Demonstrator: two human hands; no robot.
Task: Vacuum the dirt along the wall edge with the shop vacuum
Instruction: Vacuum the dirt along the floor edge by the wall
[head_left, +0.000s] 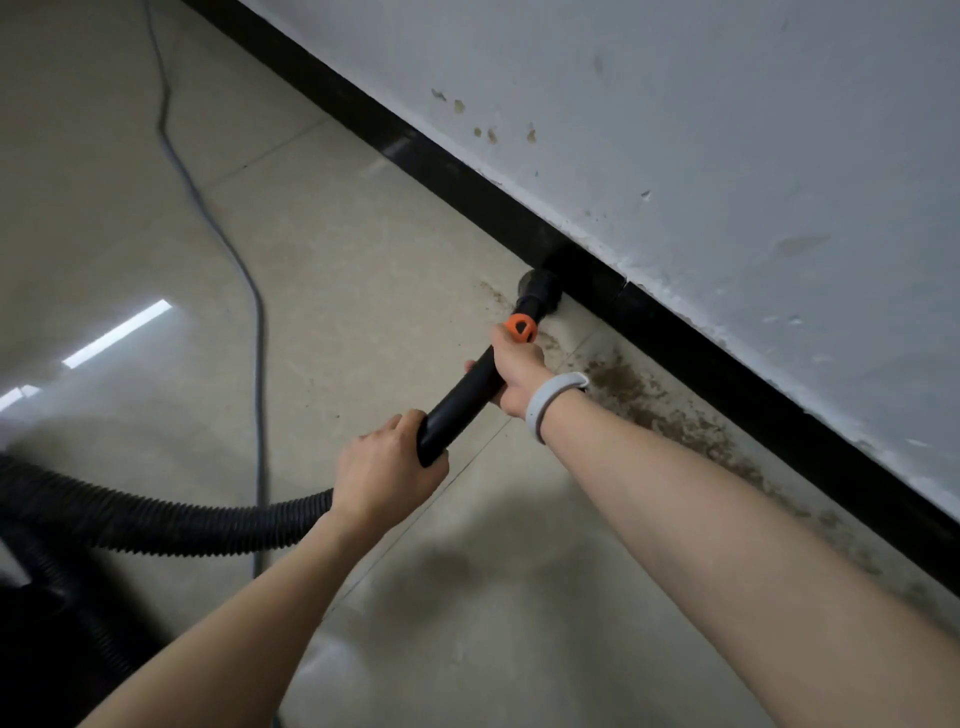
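The nozzle (537, 291) sits just right of the frame's centre, its mouth down on the tile and tucked against the black baseboard (727, 374). From it the rigid black wand (462, 402) slopes down-left. The right hand (519, 371) is wrapped around the wand just below the orange collar (521, 328); the left hand (387, 470) clasps the wand's lower end, where the ribbed hose (182, 522) runs off to the lower left edge.

The dirt (670, 410) lies in a brown band along the baseboard, from the nozzle toward the lower right; beyond the nozzle, toward the upper left, the edge looks clean. So the stroke wanted, I'd say, is a slow pull back down-right, mouth kept flat and hard into the corner, right hand steering, left feeding hose. The grey cable (228, 249) at left should stay slack.
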